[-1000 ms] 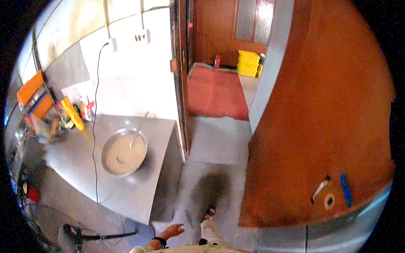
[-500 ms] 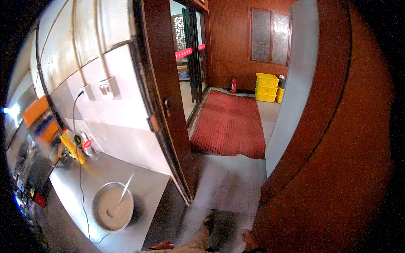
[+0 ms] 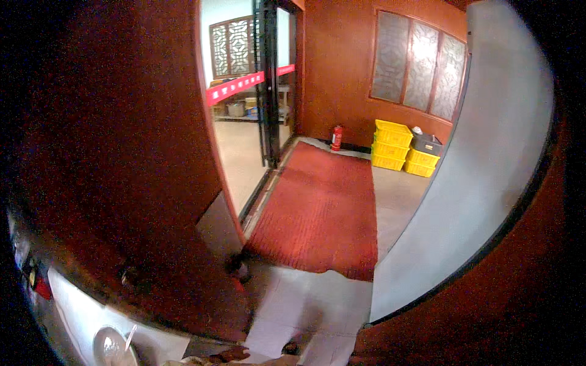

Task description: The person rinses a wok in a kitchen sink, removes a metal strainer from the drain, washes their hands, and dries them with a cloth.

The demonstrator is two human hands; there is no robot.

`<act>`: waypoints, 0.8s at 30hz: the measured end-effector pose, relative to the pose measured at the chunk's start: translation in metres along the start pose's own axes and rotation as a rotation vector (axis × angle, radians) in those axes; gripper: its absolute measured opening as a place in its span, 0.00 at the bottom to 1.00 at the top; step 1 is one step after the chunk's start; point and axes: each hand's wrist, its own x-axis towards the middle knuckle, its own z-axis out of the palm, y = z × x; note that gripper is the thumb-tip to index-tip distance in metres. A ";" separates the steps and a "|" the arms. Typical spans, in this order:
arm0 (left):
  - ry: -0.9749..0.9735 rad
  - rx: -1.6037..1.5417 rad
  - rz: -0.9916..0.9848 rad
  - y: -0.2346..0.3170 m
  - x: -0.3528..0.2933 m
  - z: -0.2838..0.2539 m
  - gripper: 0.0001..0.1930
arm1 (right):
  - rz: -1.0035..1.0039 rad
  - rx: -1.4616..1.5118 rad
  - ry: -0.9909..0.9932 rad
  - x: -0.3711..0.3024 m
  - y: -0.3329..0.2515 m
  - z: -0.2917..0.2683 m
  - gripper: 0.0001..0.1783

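Note:
My left hand (image 3: 235, 354) shows small and dark at the bottom edge. Its fingers look loosely apart, with nothing visible in them. Nearest to it are the grey tiled floor (image 3: 281, 305) of the doorway and the lower edge of a dark brown door (image 3: 122, 183). My right hand is out of the picture. A dark shoe (image 3: 290, 348) of mine is on the floor beside the left hand. To the lower left, a round metal basin (image 3: 101, 341) stands on a pale worktop (image 3: 73, 305), with a light-coloured handle (image 3: 131, 334) leaning out of it.
Ahead lies a red ribbed mat (image 3: 317, 213). Glass sliding doors (image 3: 238, 140) line its left side; a grey panel (image 3: 464, 183) rises at right. At the far wall are a red fire extinguisher (image 3: 337, 138) and stacked yellow crates (image 3: 390, 146), one stack topped by a dark crate (image 3: 427, 144).
My view has moved forward into the doorway. The mat and crates look closer, while the basin has slid toward the lower left corner. My right hand has left the picture.

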 end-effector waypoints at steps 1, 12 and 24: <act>0.000 -0.001 0.017 0.022 0.021 -0.018 0.25 | 0.019 0.005 0.009 0.010 0.005 -0.021 0.16; 0.048 0.051 0.087 0.233 0.160 -0.163 0.25 | 0.149 0.064 0.151 0.083 0.089 -0.163 0.15; 0.059 0.101 -0.228 0.291 0.255 -0.273 0.25 | -0.056 0.034 0.238 0.247 0.138 -0.214 0.14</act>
